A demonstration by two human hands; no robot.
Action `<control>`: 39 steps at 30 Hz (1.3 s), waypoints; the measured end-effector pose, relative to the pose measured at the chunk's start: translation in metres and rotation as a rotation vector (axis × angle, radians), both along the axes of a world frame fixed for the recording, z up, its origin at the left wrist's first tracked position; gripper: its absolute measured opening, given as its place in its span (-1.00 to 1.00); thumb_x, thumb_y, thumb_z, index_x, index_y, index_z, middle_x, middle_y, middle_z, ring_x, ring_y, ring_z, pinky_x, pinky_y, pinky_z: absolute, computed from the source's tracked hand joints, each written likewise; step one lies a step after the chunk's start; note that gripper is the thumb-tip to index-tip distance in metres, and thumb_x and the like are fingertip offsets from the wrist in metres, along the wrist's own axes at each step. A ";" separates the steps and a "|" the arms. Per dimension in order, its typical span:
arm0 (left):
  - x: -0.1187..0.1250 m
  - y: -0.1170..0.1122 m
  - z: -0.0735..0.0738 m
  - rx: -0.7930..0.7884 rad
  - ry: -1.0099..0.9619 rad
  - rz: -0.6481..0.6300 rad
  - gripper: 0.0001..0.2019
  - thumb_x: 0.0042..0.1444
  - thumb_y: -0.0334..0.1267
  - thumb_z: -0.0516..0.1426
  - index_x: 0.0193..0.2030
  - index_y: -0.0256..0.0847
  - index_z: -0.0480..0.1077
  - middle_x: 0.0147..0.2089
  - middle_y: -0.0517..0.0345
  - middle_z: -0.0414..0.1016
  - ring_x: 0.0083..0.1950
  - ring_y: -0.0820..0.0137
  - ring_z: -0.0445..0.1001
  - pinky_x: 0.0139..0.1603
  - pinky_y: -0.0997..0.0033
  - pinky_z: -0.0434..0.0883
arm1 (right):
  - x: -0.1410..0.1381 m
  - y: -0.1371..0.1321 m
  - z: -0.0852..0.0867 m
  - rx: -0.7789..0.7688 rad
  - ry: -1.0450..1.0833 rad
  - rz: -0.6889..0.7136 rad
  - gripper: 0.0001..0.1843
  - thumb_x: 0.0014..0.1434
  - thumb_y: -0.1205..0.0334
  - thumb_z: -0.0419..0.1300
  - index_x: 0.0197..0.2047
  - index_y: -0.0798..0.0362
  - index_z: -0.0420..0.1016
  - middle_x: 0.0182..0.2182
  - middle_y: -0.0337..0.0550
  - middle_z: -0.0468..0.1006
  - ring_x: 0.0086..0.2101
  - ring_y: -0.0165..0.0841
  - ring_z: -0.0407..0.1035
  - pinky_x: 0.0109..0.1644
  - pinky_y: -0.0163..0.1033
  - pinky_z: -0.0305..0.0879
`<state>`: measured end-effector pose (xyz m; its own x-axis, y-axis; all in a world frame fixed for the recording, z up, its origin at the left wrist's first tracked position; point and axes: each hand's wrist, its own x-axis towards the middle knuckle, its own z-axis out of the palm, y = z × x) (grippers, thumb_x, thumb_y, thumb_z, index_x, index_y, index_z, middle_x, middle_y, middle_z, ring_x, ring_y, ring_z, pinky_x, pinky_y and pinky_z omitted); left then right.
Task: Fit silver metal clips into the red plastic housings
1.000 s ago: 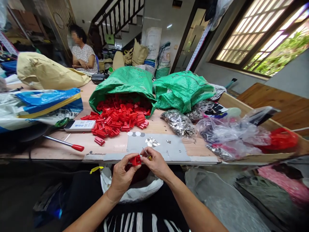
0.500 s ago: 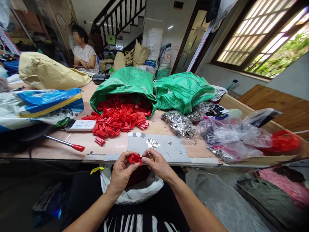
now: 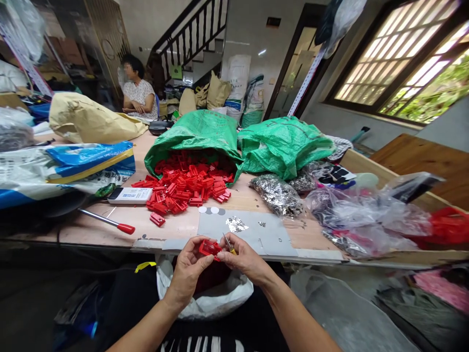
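"What's sitting nearest?"

"A white sack is gaping below the hands."

"And the hands?"

"At the near edge of the table, the left hand is pinching a red plastic part between thumb and fingers. The right hand, curled in, is gripping a yellow-handled tool and touching the part's right end."

"Farther off?"

"Small metal pieces are lying on a grey sheet; beyond, leftward, more red parts are spilling from a green sack."

"Far left?"

"A person is sitting beyond the table."
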<state>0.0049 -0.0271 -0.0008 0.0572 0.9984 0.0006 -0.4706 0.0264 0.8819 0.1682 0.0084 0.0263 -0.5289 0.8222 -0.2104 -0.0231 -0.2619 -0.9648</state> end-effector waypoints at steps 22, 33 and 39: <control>-0.003 0.008 0.003 0.150 0.334 -0.020 -0.72 0.02 -0.29 0.20 -0.09 -0.18 0.39 -0.13 0.07 0.52 -0.12 0.31 0.50 -0.05 0.34 0.41 | 0.000 0.005 -0.011 0.229 -0.234 -0.113 -0.73 0.13 0.02 0.17 -0.25 0.03 0.27 -0.45 -0.32 0.32 -0.51 -0.49 0.17 -0.47 -0.37 0.08; -0.021 0.043 -0.023 0.316 0.886 -0.083 -0.73 0.07 -0.40 0.10 -0.06 -0.15 0.31 -0.17 0.14 0.45 -0.15 0.35 0.41 -0.08 0.35 0.33 | 0.008 0.005 -0.022 0.688 -0.736 -0.130 -0.80 0.16 0.34 0.11 -0.14 0.03 0.47 -0.32 -0.18 0.51 -0.31 -0.38 0.36 -0.19 -0.29 0.23; -0.022 0.047 -0.024 0.361 0.959 -0.116 -0.72 0.07 -0.42 0.10 -0.06 -0.13 0.29 -0.14 0.15 0.45 -0.14 0.37 0.41 -0.07 0.37 0.32 | 0.008 0.008 -0.024 0.694 -0.765 -0.084 -0.82 0.14 0.35 0.13 -0.21 0.02 0.51 -0.34 -0.18 0.53 -0.33 -0.39 0.37 -0.24 -0.32 0.22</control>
